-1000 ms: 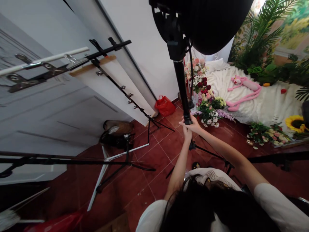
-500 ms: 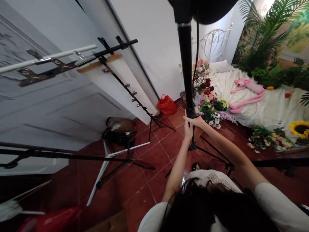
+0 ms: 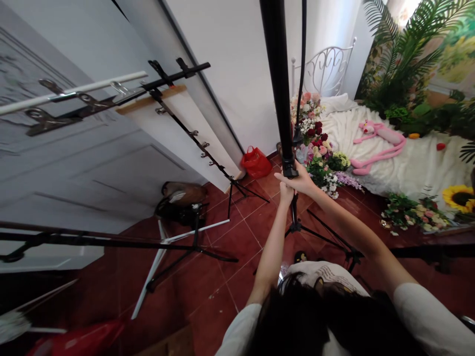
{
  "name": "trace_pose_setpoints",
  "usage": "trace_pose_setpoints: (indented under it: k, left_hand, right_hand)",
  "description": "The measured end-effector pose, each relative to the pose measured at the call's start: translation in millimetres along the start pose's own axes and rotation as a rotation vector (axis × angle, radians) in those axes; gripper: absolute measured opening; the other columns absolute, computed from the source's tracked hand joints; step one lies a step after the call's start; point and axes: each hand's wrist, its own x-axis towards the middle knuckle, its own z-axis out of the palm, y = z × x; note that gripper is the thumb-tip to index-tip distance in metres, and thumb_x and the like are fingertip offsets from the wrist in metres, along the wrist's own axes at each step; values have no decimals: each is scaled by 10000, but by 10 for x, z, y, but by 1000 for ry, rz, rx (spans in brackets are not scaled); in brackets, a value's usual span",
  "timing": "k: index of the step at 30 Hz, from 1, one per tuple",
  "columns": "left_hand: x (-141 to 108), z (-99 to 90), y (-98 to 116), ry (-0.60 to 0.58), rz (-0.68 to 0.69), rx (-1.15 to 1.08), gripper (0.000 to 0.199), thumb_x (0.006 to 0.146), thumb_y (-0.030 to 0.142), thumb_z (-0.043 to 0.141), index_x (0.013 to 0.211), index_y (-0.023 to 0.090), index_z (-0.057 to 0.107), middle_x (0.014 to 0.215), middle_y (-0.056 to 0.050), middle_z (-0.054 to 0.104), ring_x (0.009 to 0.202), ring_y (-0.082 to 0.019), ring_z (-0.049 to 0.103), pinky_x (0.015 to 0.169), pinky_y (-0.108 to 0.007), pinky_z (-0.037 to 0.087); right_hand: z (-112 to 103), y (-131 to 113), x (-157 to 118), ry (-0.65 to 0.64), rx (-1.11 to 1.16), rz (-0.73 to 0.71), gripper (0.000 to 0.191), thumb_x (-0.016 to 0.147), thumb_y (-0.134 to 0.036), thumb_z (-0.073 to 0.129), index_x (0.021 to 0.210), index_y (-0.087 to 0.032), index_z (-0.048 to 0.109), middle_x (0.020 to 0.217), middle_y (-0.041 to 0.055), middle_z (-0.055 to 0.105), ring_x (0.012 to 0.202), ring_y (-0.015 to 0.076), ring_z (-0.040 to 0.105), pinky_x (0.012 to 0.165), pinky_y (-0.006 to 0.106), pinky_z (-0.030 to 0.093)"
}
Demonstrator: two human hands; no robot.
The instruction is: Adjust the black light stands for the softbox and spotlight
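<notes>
A tall black light stand [image 3: 279, 84] rises in front of me, tilted slightly, its splayed legs on the tiled floor. A cable hangs along the right side of its thick upper tube. My left hand [image 3: 287, 193] is closed round the thinner pole under the collar [image 3: 289, 168]. Just above it, my right hand [image 3: 303, 179] grips the stand at the collar, its thumb reaching left across the pole. Both hands touch or nearly touch each other. The stand's top lies outside the view.
A red plastic bag [image 3: 256, 162] sits by the wall. Clamped backdrop rails [image 3: 178, 74] and stand legs [image 3: 196, 247] occupy the left. At right, artificial flowers [image 3: 319, 143] border a bed with white fabric [image 3: 382, 183] and a pink plush toy [image 3: 386, 133].
The upper tube has gone up and tilted a little left, taking the black lamp head out of view. Both hands have shifted slightly left, still on the stand.
</notes>
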Motion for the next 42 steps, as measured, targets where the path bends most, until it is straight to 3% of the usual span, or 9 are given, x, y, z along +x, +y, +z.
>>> trace_pose_setpoints:
  k: [5,7,13,18,23,28,33,39,42]
  left_hand:
    - [5,-24,-17,-70,7,18,823,570,1000,447,454,186,455,389,-1,458,347,-85,400,372,-242,323]
    - [4,-36,-24,-98,7,45,850,583,1018,374,425,185,447,378,-15,456,350,-92,409,384,-246,321]
    - [-27,-33,0,-139,-8,42,834,630,999,350,425,196,444,352,7,386,319,-87,362,389,-253,284]
    - [-41,-24,41,-158,0,28,834,625,999,363,425,193,448,345,10,371,317,-78,347,389,-247,264]
    - [-40,-35,13,-155,4,35,845,616,1005,357,418,189,446,342,2,391,318,-69,344,396,-243,277]
    - [-36,-36,-2,-178,10,27,846,628,1002,348,419,188,445,332,5,380,310,-71,344,386,-239,267]
    - [-29,-28,2,-165,-5,49,849,622,1010,323,401,196,422,324,-1,379,310,-74,352,394,-244,277]
    - [-34,-17,21,-159,-18,42,858,614,1012,331,410,189,454,326,-1,391,308,-73,363,391,-238,290]
    - [-35,-13,33,-158,-15,21,850,604,1013,354,407,191,445,324,1,384,308,-75,366,386,-239,299]
  right_hand:
    - [-382,190,-211,-359,-87,-27,561,718,-344,773,1188,-159,529,888,34,662,764,186,647,718,306,548]
    - [-481,271,-314,-396,-101,-25,539,738,-281,725,1218,-149,520,972,69,669,820,195,668,757,313,558]
    - [-446,581,-650,-277,-255,-64,575,794,-110,499,1364,-169,448,1225,142,646,1162,249,636,1007,417,514]
    - [-306,906,-831,-223,-409,-54,476,846,-116,421,1316,-143,491,1267,196,637,1176,289,624,1046,522,484]
    - [-244,991,-776,-231,-425,-31,331,955,-180,376,1236,-151,548,1201,177,667,1132,267,628,1031,475,486]
    - [-219,1038,-585,-211,-340,65,229,985,-250,384,1035,-186,598,1043,137,689,1012,253,641,984,433,485]
    - [-201,1166,-452,-170,-51,220,170,954,-337,466,973,-212,579,873,33,676,856,181,643,911,350,511]
    - [-187,1271,-409,-86,183,418,310,815,-435,664,1009,-209,578,652,-65,594,573,119,559,582,232,481]
    - [-167,1261,-367,-59,199,477,303,767,-402,715,965,-201,603,647,-66,611,539,98,543,533,207,465]
